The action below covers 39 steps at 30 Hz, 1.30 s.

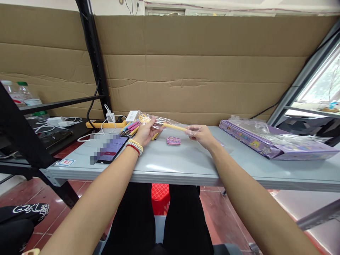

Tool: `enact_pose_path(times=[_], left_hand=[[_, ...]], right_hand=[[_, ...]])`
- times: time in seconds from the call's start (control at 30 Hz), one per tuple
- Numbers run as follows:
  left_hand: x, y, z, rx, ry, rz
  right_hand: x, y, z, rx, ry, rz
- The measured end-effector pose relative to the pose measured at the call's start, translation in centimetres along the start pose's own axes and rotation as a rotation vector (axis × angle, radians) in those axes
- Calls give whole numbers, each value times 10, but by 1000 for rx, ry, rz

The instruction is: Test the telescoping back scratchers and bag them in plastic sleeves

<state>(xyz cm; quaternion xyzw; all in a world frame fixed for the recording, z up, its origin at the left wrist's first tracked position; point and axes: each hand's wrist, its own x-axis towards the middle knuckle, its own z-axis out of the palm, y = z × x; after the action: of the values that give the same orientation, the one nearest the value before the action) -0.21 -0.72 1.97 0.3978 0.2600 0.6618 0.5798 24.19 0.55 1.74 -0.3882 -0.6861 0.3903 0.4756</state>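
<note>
Above the desk I hold a clear plastic bag (168, 120) stretched between both hands. A thin yellow pen-like stick (175, 127) lies along it, seemingly inside the film. My left hand (146, 133) is closed on the bag's left part, where more yellow shows through. At the other end, my right hand (201, 136) pinches the plastic close to the stick's tip. Below, on the desk, rests a small stack of purple printed cards (173, 141). Several coloured pens (132, 127) lie in a bunch just left of my left hand.
A phone (114, 148) lies on the grey desk (170, 164) by my left forearm. Behind it are a yellow power strip (106, 124) and white cables. To the right sits a purple printed box (251, 141) with clear bags in it. A cardboard wall (196, 71) closes the back.
</note>
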Motion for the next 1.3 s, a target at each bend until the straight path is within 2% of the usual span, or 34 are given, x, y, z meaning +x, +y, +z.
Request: enact_pose_path(times=[0.27, 0.37, 0.43, 0.57, 0.67, 0.77, 0.83, 0.9, 1.0, 1.07, 1.17, 1.23, 1.3], left_hand=[[2, 6, -1, -33, 205, 144], [4, 8, -4, -60, 325, 193], [4, 8, -6, -55, 350, 187], [3, 6, -7, 1, 241, 100], [1, 5, -6, 23, 175, 75], [2, 7, -5, -4, 187, 112], [4, 10, -8, -20, 279, 174], [9, 13, -14, -38, 455, 254], [15, 18, -24, -69, 687, 334], [17, 20, -28, -75, 724, 334], [15, 19, -26, -79, 632, 274], [9, 17, -21, -46, 467, 196], [3, 15, -14, 25, 252, 107]], right_hand=[[13, 11, -10, 162, 217, -84], [15, 12, -18, 290, 325, -74], [14, 10, -22, 371, 357, -40], [11, 8, -23, 416, 277, 68], [8, 9, -23, 386, 140, 165], [5, 11, -26, 334, -39, 250], [4, 11, -30, 321, -143, 270], [4, 10, -36, 336, -167, 286], [6, 11, -45, 407, -62, 301], [7, 12, -50, 462, 23, 232], [5, 10, -50, 483, 82, 73], [3, 8, -46, 468, 56, 34], [2, 6, -39, 446, -3, 55]])
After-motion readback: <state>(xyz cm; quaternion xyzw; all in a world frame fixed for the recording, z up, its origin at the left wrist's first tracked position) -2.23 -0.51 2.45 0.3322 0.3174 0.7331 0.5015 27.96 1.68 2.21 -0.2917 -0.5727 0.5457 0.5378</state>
